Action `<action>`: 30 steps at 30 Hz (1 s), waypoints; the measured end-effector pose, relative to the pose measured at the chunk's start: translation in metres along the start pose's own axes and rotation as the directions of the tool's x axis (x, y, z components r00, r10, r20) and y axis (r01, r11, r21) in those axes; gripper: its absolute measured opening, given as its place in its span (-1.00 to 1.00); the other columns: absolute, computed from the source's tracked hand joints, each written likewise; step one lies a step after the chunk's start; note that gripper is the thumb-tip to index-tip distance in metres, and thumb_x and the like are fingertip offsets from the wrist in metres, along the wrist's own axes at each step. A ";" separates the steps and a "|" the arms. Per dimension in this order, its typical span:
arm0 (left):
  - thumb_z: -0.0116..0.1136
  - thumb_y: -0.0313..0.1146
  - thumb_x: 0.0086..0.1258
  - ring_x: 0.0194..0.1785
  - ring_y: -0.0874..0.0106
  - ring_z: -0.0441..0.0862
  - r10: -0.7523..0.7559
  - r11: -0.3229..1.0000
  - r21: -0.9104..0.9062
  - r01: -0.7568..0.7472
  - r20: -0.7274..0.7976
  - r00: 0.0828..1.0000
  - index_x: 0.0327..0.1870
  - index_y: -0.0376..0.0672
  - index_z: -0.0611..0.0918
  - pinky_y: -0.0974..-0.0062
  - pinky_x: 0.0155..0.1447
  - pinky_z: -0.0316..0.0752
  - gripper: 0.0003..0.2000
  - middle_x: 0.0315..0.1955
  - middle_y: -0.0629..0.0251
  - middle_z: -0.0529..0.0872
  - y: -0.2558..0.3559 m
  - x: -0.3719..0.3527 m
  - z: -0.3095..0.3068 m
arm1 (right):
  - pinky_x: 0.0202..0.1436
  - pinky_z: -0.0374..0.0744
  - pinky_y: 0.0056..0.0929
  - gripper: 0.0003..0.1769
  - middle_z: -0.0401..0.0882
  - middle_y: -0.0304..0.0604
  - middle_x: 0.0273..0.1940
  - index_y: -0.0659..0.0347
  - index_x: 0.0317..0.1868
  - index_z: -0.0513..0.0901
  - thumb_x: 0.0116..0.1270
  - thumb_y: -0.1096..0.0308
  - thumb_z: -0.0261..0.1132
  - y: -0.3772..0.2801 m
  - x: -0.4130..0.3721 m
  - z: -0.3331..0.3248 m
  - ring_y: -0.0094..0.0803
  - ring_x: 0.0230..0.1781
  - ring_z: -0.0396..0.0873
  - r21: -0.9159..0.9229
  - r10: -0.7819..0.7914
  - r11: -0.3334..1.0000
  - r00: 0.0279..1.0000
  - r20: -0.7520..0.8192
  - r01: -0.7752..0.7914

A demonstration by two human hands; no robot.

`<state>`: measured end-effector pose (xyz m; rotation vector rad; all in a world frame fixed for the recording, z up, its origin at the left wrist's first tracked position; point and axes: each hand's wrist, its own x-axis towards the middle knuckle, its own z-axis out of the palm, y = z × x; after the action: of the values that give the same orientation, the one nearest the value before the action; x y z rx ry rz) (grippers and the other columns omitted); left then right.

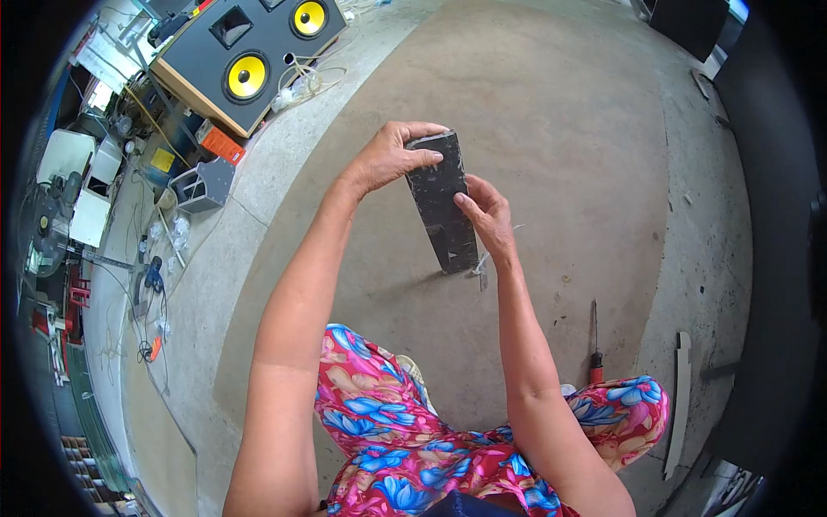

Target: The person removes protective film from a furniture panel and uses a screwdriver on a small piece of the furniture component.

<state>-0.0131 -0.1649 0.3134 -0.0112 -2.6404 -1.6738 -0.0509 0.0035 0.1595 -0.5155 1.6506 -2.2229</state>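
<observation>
A black, tapered board [441,207] with scuffed, pale-chipped edges stands upright in front of me, its narrow end down at or near the floor. My left hand [392,159] is closed on the board's wide top end, thumb across the near face and fingers over the top edge. Lower on the right edge, my right hand [488,214] grips the board with its thumb on the face; its other fingers are partly hidden behind. Beside the lower right corner is a pale, wispy strip [481,264] that I cannot make out clearly.
A red-handled screwdriver [596,366] lies on the brown floor sheet [534,95] near my right knee. Past it is a long pale strip [679,405]. A large speaker cabinet [274,65] with yellow cones stands at the back left. Cables and tools [153,276] lie along the left.
</observation>
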 end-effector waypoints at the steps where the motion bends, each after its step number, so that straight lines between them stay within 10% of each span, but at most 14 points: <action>1: 0.30 -0.41 0.15 -0.19 0.61 0.61 0.001 1.000 0.012 -0.001 -0.018 1.000 0.03 -0.20 0.62 0.61 -0.05 0.53 -0.62 -0.24 0.36 0.70 0.000 0.001 0.000 | -0.07 0.53 -0.41 -0.51 0.61 -0.12 -0.08 0.27 0.07 0.54 0.15 0.25 0.39 -0.002 0.003 0.003 -0.40 -0.11 0.57 -0.058 -0.087 0.995 0.993 -0.082 0.082; 5: 0.27 -0.42 0.15 -0.20 0.55 0.63 -0.018 0.997 0.079 0.026 -0.102 0.995 0.00 -0.19 0.64 0.57 -0.06 0.55 -0.65 -0.25 0.31 0.71 0.002 0.004 0.003 | -0.16 0.55 -0.44 -0.62 0.59 -0.18 -0.21 0.23 -0.09 0.57 0.09 0.29 0.43 -0.052 0.000 0.018 -0.41 -0.20 0.59 -0.464 -0.423 0.838 0.879 -0.219 0.287; 30: 0.05 -0.21 0.39 -0.14 0.61 0.56 -0.027 0.999 0.033 0.031 -0.106 0.994 0.03 -0.24 0.60 0.60 0.00 0.46 -0.67 -0.21 0.35 0.67 -0.006 0.014 0.000 | -0.30 0.55 -0.37 -0.94 0.60 -0.08 -0.42 0.25 -0.40 0.61 0.09 0.46 0.29 -0.065 0.027 0.038 -0.27 -0.41 0.62 -0.605 -0.409 0.765 0.892 -0.192 0.221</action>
<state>-0.0273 -0.1676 0.3078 0.1136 -2.6041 -1.5890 -0.0592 -0.0230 0.2342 -0.6524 2.6111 -2.0744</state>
